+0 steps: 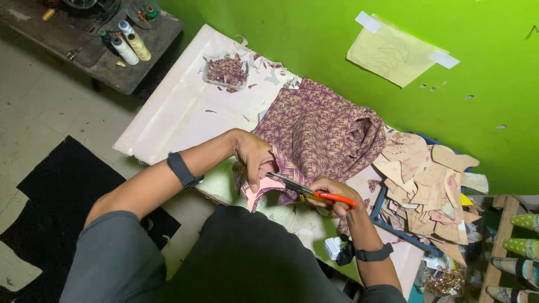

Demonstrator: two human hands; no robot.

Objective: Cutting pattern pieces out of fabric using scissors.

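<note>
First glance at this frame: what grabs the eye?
The bright green wall fills the back, a taped paper pattern on it. At centre, the right hand works orange-handled scissors through a purple patterned cloth that the left hand holds. A heap of cut pieces lies to the right.

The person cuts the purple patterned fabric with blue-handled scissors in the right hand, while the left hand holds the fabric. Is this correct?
Not quite. The head view shows the scissors have orange handles, not blue. The rest holds: the right hand works them, and the left hand holds the purple patterned fabric.
</note>
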